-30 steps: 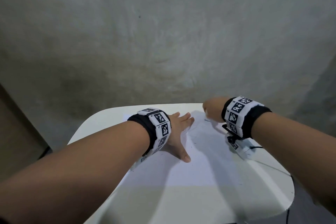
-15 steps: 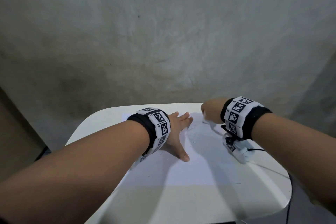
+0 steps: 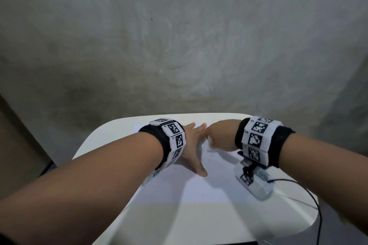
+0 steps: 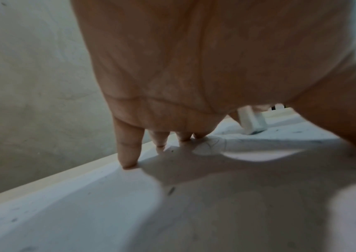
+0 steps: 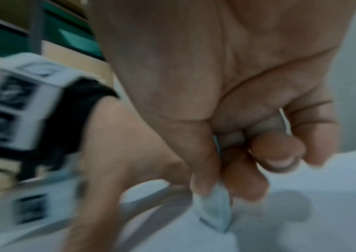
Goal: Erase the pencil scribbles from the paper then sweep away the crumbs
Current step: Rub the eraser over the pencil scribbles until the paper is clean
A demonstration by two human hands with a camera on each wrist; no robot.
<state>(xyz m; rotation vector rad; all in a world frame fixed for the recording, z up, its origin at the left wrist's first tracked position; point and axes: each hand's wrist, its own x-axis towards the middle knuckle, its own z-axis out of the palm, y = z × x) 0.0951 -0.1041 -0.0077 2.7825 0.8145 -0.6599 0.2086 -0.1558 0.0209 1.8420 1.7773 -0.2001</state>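
A white sheet of paper [image 3: 201,185] lies on the small white table [image 3: 199,223]. My left hand [image 3: 192,145] lies flat on the paper with straight, spread fingers, pinning it down; its fingertips [image 4: 127,160] touch the sheet near the far edge. My right hand [image 3: 219,139] pinches a white eraser [image 5: 214,214] whose lower end touches the paper just right of the left hand. The same eraser [image 4: 251,121] shows past the left palm. Faint pencil marks [image 4: 213,144] and dark crumbs [image 3: 208,160] dot the paper.
A grey concrete wall [image 3: 179,45] stands right behind the table. A black cable [image 3: 316,205] runs from the right wrist camera across the table's right edge. The table ends close on the left and far sides.
My right hand has slid the eraser left and slightly nearer, close to the left hand's fingers. The left hand has stayed flat on the paper.
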